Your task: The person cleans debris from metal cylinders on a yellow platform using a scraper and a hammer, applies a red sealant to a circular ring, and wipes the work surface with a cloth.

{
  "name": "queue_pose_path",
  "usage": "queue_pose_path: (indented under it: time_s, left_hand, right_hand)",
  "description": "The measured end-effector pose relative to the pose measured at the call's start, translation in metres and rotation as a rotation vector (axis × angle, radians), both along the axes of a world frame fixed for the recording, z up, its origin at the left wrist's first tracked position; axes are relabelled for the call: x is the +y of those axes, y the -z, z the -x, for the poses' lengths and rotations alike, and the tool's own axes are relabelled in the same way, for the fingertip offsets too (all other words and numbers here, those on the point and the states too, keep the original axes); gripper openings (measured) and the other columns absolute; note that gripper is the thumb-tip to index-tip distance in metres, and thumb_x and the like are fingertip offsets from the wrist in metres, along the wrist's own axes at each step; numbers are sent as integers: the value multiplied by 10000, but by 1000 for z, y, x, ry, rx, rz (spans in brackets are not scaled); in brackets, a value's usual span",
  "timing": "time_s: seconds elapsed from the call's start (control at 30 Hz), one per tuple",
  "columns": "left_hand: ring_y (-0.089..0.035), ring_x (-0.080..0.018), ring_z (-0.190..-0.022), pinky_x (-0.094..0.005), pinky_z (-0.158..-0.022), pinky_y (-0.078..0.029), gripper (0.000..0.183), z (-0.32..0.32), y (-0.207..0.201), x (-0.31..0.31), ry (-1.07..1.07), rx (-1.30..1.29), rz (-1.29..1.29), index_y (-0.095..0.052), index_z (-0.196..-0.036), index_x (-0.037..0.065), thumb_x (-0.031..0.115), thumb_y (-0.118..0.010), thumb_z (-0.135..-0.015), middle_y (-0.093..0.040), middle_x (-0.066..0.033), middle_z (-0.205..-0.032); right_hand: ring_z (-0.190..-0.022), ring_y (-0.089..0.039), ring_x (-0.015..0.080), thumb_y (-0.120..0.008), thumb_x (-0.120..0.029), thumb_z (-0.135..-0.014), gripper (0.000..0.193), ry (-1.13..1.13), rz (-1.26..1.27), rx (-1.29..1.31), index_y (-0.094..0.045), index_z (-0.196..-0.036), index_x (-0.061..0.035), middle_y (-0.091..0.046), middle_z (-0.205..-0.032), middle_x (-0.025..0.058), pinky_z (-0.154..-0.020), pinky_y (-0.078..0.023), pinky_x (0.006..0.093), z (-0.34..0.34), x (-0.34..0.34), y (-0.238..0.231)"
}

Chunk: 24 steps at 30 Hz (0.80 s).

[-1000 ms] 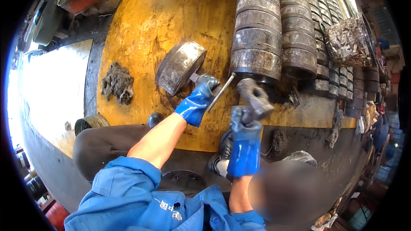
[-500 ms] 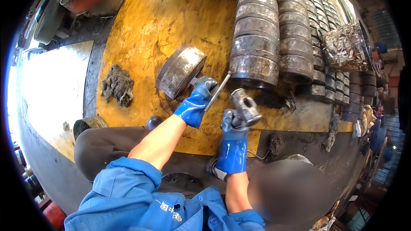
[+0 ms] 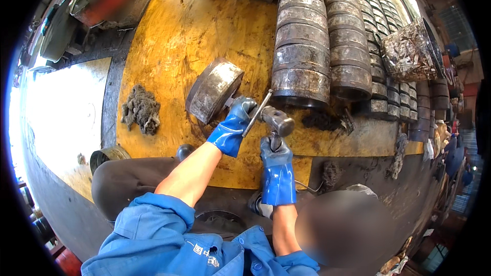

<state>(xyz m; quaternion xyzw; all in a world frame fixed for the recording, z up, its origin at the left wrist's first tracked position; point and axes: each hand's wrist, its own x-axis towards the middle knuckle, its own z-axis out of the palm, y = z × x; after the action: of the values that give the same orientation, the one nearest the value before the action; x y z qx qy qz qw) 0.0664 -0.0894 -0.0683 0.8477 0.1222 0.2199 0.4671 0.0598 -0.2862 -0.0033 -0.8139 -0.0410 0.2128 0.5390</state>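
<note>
My left hand (image 3: 240, 115), in a blue rubber glove, is closed round a tool with a thin metal rod (image 3: 257, 113) slanting across its right side. A grey metal piece shows between that fist and a heavy worn metal ring (image 3: 215, 90); whether it touches the ring I cannot tell. Gloved alike, my right hand (image 3: 276, 154) grips a short-handled hammer (image 3: 277, 121). The hammer's thick steel head is raised just right of the rod, close to it in the picture. Most of the handle is hidden in my fist.
Long rows of similar metal rings (image 3: 300, 66) lie end to end on the right. A grey rag wad (image 3: 140, 110) sits left on the oil-stained yellow sheet (image 3: 169, 36). A scuffed block (image 3: 411, 53) rests by the rows; another ring (image 3: 108, 156) lies by my left knee.
The hammer head has swung left toward the rod and turned in my right hand. My left hand stays almost in place beside the ring.
</note>
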Motion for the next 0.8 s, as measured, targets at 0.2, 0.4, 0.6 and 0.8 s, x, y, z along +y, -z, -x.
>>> queue_pose_path:
  time_s: [0.2,0.4,0.6,0.8]
  left_hand:
    - [-567,-268,-630,-352,-585,-435,111,-2,-5,2,-2,-60,-48,-649,-726,48,2,-730,-666,-616,-96,-689]
    - [-571,-298,-708,-378,-640,-431,108,4,-10,1,58,39,-80,-647,-722,59,7,-726,-670,-626,-112,-735]
    - [-571,-395,-692,-453,-608,-427,116,-5,-12,-4,-17,-40,-21,-631,-655,72,139,-708,-710,-599,-168,-690]
    - [-588,-344,-724,-397,-647,-451,103,-4,-6,-2,-3,-1,-189,-657,-742,50,68,-722,-664,-618,-147,-734]
  right_hand:
    - [-544,-535,62,-667,-138,-898,123,-156,200,-95,-667,-808,-54,-592,-631,-4,-500,-448,248,-2,2,-18]
    - [-596,-544,52,-665,-83,-886,68,-168,228,-28,-677,-888,-16,-604,-686,-9,-513,-435,221,-4,8,-37]
    - [-622,-565,77,-684,-169,-878,149,189,-110,-2,-668,-879,-21,-622,-701,-19,-584,-479,280,4,0,9]
    - [-709,-704,293,-717,-233,-834,191,97,25,-146,-700,-927,-67,-691,-754,170,-659,-540,368,6,-3,-6]
